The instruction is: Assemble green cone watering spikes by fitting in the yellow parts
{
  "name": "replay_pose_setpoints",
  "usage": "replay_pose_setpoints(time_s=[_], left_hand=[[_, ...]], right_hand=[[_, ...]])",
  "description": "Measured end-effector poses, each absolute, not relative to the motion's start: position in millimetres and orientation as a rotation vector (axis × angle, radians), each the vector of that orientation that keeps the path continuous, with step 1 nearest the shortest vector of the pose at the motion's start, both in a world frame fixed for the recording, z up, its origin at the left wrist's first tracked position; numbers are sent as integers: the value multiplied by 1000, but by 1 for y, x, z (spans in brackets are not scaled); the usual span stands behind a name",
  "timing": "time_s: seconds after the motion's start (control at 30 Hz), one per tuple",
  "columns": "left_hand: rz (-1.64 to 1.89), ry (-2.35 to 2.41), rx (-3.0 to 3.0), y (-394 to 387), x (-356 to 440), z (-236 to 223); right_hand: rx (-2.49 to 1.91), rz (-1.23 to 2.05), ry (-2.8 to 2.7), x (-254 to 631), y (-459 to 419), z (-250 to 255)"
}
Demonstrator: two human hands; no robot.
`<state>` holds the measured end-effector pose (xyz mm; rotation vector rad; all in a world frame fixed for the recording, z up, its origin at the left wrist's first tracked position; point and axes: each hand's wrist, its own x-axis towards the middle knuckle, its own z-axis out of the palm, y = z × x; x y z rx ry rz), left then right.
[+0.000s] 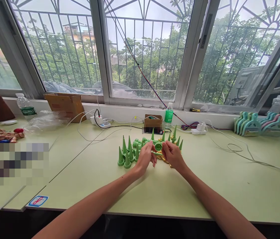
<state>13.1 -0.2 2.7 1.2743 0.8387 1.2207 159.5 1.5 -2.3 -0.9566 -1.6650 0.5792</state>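
A green plastic cone-shaped spike (pixel 158 146) is held between my two hands, its round hollow end turned toward me. My left hand (pixel 144 156) is closed around it from the left, with the lower fingers curled beneath. From the right, my right hand (pixel 174 155) pinches at the rim of the same piece; whether a small part is also between those fingertips is hidden. Several similar green spikes (pixel 127 159) stand point-up left of my left hand, and more lie or stand behind both hands. Small yellow pieces (pixel 163 158) are heaped on the table under my hands.
On the pale green table (pixel 229 186), a small cardboard box (pixel 153 122) and a green-labelled bottle (pixel 169 114) stand behind the spikes. White cables and a power strip (pixel 198 130) run along the back. Pastel plastic hangers (pixel 248 124) are stacked at right, a larger box (pixel 66 107) at left.
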Motion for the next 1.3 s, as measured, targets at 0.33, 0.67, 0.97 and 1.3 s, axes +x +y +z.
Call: replay_pose_setpoints(time_s=[0.33,0.67,0.97,1.3], left_hand=[[1057,752,1243,-3,12,6],[1069,777,1291,-3,11,7],[1123,764,1377,-6,13,5],[1176,791,1535,-9,15,4]], right_hand=[[-954,646,-1723,160,4,-6],[-969,638,-1757,161,3,-6],[-1003,634,-1733,161,5,-7],[-1042,620,-1685,159,0,0]])
